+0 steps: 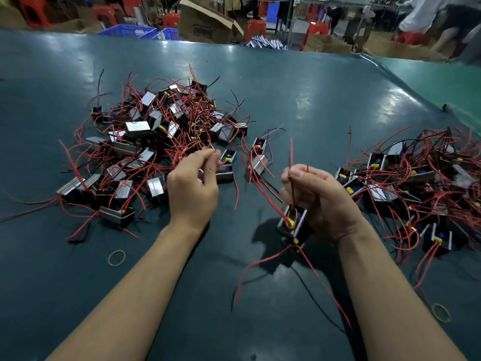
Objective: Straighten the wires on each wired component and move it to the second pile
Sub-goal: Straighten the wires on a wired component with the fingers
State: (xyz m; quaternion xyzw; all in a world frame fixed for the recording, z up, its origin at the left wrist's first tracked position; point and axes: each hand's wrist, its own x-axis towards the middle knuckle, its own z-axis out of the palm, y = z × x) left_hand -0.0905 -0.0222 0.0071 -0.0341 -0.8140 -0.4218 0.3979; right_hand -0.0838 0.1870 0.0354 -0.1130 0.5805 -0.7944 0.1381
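A big tangled pile of wired components [156,136], small black-and-metal blocks with red and black wires, lies at the left of the green table. A second pile [416,183] lies at the right. My right hand [320,196] grips one wired component [292,225] just above the table, its thumb and fingers pinching that part's wires, which stick up past the fingers. Other red wires trail from it toward me. My left hand [192,188] hovers at the near edge of the left pile with fingers curled and fingertips together; whether it pinches a wire there is unclear.
Two yellow rubber bands [116,257] [441,312] lie on the green table mat [234,321]. A few loose components [260,157] sit between the piles. Beyond the far table edge stand a cardboard box [205,22], blue crates and red stools.
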